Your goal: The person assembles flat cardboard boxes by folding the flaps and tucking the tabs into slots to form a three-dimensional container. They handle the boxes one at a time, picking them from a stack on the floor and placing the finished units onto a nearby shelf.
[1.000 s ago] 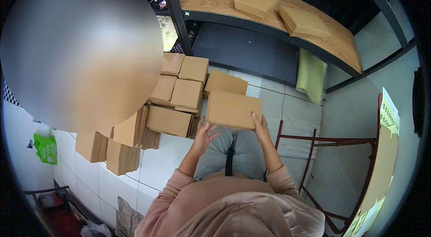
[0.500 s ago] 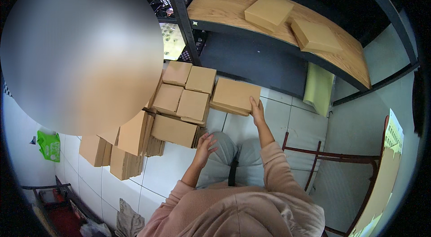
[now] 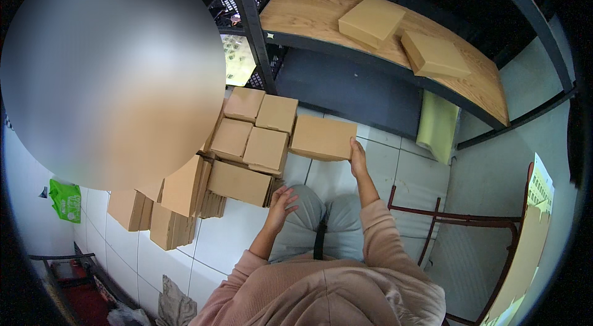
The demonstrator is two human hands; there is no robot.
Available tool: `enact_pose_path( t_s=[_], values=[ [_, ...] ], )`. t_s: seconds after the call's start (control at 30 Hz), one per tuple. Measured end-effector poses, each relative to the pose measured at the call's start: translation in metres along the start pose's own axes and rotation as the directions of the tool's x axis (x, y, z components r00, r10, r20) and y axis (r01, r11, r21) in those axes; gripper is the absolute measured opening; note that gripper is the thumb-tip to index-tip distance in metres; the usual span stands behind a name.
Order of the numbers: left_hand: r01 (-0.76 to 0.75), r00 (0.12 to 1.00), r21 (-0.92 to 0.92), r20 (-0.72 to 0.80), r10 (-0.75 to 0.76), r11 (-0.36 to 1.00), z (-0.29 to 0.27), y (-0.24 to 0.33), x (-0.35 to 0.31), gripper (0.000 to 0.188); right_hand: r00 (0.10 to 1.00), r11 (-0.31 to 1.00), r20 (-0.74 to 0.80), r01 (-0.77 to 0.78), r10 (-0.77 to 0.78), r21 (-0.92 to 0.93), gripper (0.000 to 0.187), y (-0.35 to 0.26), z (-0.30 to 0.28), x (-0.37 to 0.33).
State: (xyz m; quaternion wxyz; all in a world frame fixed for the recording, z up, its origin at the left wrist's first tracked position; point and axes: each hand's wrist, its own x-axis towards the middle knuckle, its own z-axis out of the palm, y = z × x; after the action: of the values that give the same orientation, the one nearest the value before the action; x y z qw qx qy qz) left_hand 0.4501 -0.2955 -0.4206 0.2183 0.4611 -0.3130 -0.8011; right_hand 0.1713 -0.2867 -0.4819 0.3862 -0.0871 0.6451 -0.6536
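My right hand (image 3: 358, 158) grips the right edge of a flat brown cardboard box (image 3: 324, 134), close beside the stacks. What lies under that box is hidden. My left hand (image 3: 281, 207) is empty above my left knee, its fingers curved and apart. Just past its fingertips is a row of flat boxes standing on edge, with a long box (image 3: 241, 182) at its front. Beyond that row, several brown boxes (image 3: 266, 148) are stacked in blocks on the floor, and more bundles of cardboard boxes (image 3: 172, 225) stand to the left.
A wood-topped shelf (image 3: 302, 8) at the back carries two brown boxes (image 3: 372, 20). Under its right end hangs a pale green sheet (image 3: 437, 128). A dark red metal frame (image 3: 475, 217) stands at right. A green bag (image 3: 65, 200) lies far left. A blurred disc covers the upper left.
The box in my right hand has tilted, so its front side shows more and its top sits slightly lower. My right thumb has shifted toward the box's edge. My left hand barely moved.
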Motion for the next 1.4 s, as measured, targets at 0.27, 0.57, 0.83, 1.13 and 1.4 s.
enact_pose_path(
  t_s=[0.27,0.57,0.83,1.13,1.4],
  values=[
    [-0.023,0.999,-0.023,-0.026,0.023,0.999,-0.004,0.006,-0.002,0.049,0.983,0.974,-0.068,0.157,-0.170,-0.166,0.056,0.008,0.027,-0.007],
    [0.016,1.000,-0.011,0.021,-0.016,1.000,0.008,0.002,-0.004,0.052,0.959,0.943,-0.254,0.032,-0.122,-0.333,0.057,-0.002,-0.006,-0.001],
    [-0.008,1.000,-0.031,0.028,0.008,0.999,-0.002,0.006,-0.011,0.050,0.123,-0.205,0.395,0.694,-0.910,-0.690,0.054,-0.213,0.056,-0.039],
    [-0.052,0.995,-0.023,0.084,0.053,0.998,0.002,0.016,-0.024,0.044,0.502,-0.477,0.586,0.341,-0.636,-0.810,0.071,-0.301,0.076,0.006],
    [-0.069,0.982,-0.013,0.173,0.070,0.998,0.007,0.007,-0.031,0.046,0.259,-0.598,0.780,0.520,-0.570,-0.610,0.070,-0.281,0.056,-0.024]
  ],
)
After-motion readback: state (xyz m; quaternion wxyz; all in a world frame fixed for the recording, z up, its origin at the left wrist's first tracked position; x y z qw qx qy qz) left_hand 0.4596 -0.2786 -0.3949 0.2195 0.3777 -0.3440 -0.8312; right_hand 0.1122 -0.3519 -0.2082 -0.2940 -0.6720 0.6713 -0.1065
